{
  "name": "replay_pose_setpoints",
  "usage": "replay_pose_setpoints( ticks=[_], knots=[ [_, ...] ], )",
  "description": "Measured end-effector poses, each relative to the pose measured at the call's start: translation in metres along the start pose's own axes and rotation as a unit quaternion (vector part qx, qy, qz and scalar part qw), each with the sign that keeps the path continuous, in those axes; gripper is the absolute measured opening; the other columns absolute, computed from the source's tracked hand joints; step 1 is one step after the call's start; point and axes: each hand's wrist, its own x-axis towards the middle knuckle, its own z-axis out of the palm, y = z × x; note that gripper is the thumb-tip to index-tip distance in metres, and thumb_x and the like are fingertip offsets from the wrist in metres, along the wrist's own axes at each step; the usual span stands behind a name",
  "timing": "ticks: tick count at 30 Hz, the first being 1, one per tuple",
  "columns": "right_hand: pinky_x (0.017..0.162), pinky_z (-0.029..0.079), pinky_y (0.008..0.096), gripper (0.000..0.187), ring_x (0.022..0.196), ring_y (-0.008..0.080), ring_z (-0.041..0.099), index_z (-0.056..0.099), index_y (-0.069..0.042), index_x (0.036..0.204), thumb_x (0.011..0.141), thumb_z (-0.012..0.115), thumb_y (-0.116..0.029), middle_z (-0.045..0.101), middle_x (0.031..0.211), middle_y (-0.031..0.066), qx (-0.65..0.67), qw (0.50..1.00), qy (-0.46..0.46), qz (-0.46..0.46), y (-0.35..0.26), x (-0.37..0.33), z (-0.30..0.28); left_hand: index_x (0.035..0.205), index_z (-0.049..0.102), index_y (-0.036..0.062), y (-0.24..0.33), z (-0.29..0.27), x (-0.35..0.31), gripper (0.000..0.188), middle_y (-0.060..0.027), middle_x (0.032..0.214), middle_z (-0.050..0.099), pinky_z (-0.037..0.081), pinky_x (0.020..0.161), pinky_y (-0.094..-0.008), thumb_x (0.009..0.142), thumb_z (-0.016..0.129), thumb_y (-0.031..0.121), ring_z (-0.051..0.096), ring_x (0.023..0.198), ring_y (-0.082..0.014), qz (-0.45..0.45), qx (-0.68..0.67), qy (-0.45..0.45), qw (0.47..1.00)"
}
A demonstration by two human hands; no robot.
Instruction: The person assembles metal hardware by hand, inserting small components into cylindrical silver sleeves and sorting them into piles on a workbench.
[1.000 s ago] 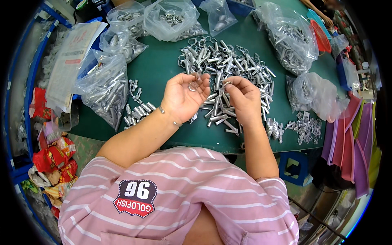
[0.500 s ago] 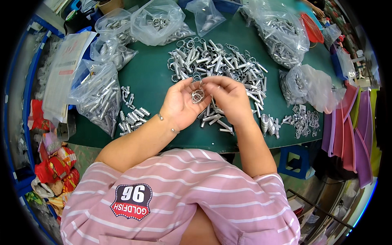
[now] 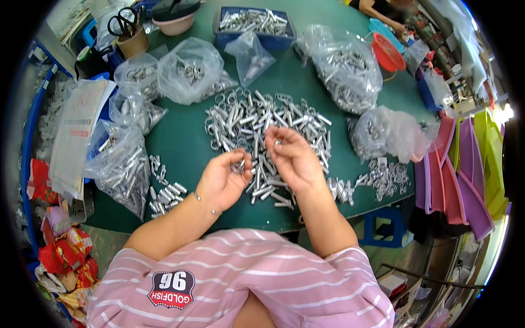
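Observation:
My left hand point(image 3: 219, 179) is curled around a few metal rings point(image 3: 238, 166), its palm turned inward above the near side of the pile. A short distance to the right, my right hand point(image 3: 295, 161) has its fingers bent together, with a small shiny metal ring point(image 3: 278, 142) at the fingertips. Both hands are over a loose pile of silver metal tubes and rings point(image 3: 246, 117) on the green table point(image 3: 180, 117). Part of the pile is hidden behind the hands.
Clear plastic bags of metal parts point(image 3: 188, 74) stand along the far and left sides, with another large bag point(image 3: 350, 71) at the right. A blue bin point(image 3: 254, 41) of tubes sits at the back. Small metal fittings point(image 3: 385, 177) lie near the right edge; spring-like coils point(image 3: 167, 198) lie left.
My hands have moved apart; before, they met over rings in the open left palm. The left fingers have curled in. The view has shifted, showing more of the table's far side.

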Motion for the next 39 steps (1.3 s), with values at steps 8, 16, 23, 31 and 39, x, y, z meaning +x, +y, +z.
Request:
replay_pose_setpoints(
  ticks=[8,16,23,31,39],
  knots=[
    [0.093,0.052,0.0365,0.029,0.106,0.0319,0.060,0.044,0.014,0.118,0.090,0.045,0.006,0.056,0.114,0.0237,-0.229,0.972,-0.009,0.046,-0.043,0.075,0.036,0.095,0.052,0.0039,0.009,0.002,-0.013,0.010,-0.0083,0.089,0.058,0.051,0.065,-0.0285,0.086,0.054,0.003,0.058,0.076,-0.0175,0.033,0.002,-0.009,0.999],
    [0.083,0.051,0.0335,0.027,0.091,0.0243,0.059,0.049,0.007,0.111,0.084,0.050,0.004,0.058,0.100,0.0174,-0.077,0.986,0.036,-0.140,-0.095,0.174,0.086,0.099,0.053,-0.0002,0.025,-0.007,-0.012,0.016,-0.0128,0.099,0.058,0.054,0.075,-0.0297,0.084,0.051,-0.005,0.061,0.087,-0.0216,0.082,0.000,-0.036,0.996],
    [0.092,0.047,0.0380,0.028,0.101,0.0250,0.059,0.052,0.002,0.116,0.093,0.051,-0.014,0.059,0.112,0.0140,-0.050,0.998,-0.004,0.033,0.027,0.061,0.034,0.102,0.055,-0.0009,0.029,0.004,-0.007,0.031,-0.0124,0.105,0.058,0.050,0.086,-0.0311,0.076,0.043,-0.013,0.059,0.098,-0.0203,0.307,0.131,-0.063,0.941],
    [0.087,0.048,0.0332,0.024,0.097,0.0180,0.057,0.058,-0.008,0.105,0.097,0.049,-0.029,0.059,0.106,0.0055,0.203,0.970,0.018,0.132,0.067,0.000,0.033,0.089,0.056,0.0000,-0.005,0.032,-0.007,0.027,-0.0139,0.107,0.058,0.043,0.093,-0.0329,0.074,0.041,-0.016,0.056,0.103,-0.0227,0.547,0.558,-0.117,0.612],
    [0.050,0.039,0.0221,0.018,0.057,0.0083,0.046,0.055,-0.005,0.098,0.096,0.055,-0.022,0.052,0.076,0.0010,-0.028,0.938,0.135,-0.318,-0.061,-0.029,-0.039,0.089,0.055,0.0000,-0.009,0.052,-0.044,0.010,-0.0107,0.094,0.055,0.041,0.086,-0.0322,0.080,0.054,0.000,0.053,0.089,-0.0201,0.287,0.298,-0.272,0.869]
  ],
)
